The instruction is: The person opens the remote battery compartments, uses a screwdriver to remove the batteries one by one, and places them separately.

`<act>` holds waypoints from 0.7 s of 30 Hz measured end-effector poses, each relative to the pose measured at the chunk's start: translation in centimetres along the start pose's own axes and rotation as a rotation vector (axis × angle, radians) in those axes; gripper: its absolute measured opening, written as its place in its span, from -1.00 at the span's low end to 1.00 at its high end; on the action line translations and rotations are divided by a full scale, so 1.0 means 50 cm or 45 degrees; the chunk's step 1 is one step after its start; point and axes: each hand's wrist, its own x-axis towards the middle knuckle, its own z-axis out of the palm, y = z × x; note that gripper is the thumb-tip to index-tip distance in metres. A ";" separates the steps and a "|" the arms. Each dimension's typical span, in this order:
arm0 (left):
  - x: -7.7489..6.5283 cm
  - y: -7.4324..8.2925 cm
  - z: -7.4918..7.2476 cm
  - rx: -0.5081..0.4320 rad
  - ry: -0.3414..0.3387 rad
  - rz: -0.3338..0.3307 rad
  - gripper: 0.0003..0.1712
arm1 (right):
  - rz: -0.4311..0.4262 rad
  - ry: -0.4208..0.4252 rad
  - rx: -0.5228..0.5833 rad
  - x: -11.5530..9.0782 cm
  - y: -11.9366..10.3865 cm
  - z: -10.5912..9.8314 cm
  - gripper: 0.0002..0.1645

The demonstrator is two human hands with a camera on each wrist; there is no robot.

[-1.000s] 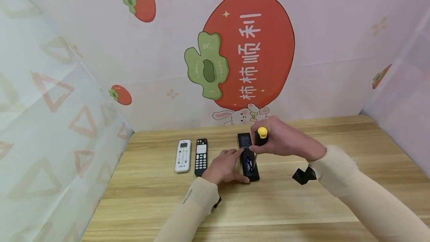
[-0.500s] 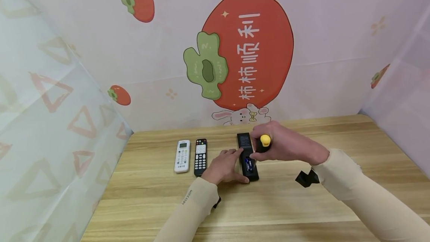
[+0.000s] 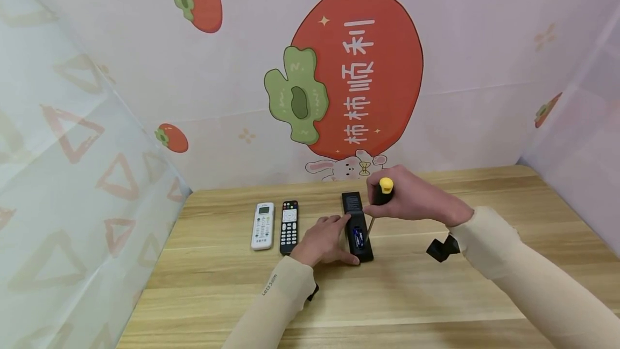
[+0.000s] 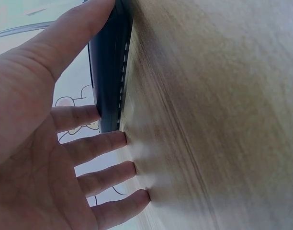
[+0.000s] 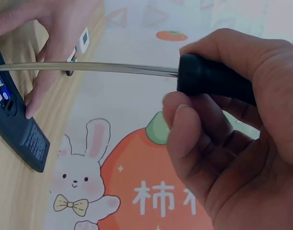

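Observation:
A black remote control (image 3: 352, 203) lies back side up on the table, its battery compartment uncovered and blue batteries (image 3: 358, 237) inside. Along its left side rests my left hand (image 3: 325, 241); the thumb (image 4: 65, 40) and index finger touch the remote, while the other fingertips meet the wood. My right hand (image 3: 410, 195) grips the black handle of a screwdriver (image 5: 127, 69) with a yellow end cap. Its metal shaft points down, with the tip at the battery compartment in the right wrist view.
To the left, a white remote control (image 3: 263, 226) and a black one with white buttons (image 3: 289, 228) lie side by side, buttons up. The wooden table (image 3: 397, 295) meets a patterned wall covering (image 3: 223, 90) at the back.
My right hand with the screwdriver dipped toward the remote, then rose again, showing more of the shaft now. My left hand and the remotes have stayed in place.

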 end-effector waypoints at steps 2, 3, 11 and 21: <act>0.001 0.000 0.001 0.010 -0.005 0.003 0.25 | 0.022 -0.001 0.012 0.000 0.003 -0.001 -0.70; 0.002 -0.001 0.002 0.013 -0.007 0.003 0.25 | 0.028 -0.002 0.013 0.000 0.004 -0.002 -0.71; 0.002 -0.001 0.005 0.012 -0.009 -0.004 0.25 | 0.066 0.019 -0.012 0.001 -0.002 0.001 -0.69; 0.002 -0.001 0.003 -0.020 0.002 0.005 0.23 | 0.028 -0.022 -0.076 0.004 -0.027 0.011 -0.67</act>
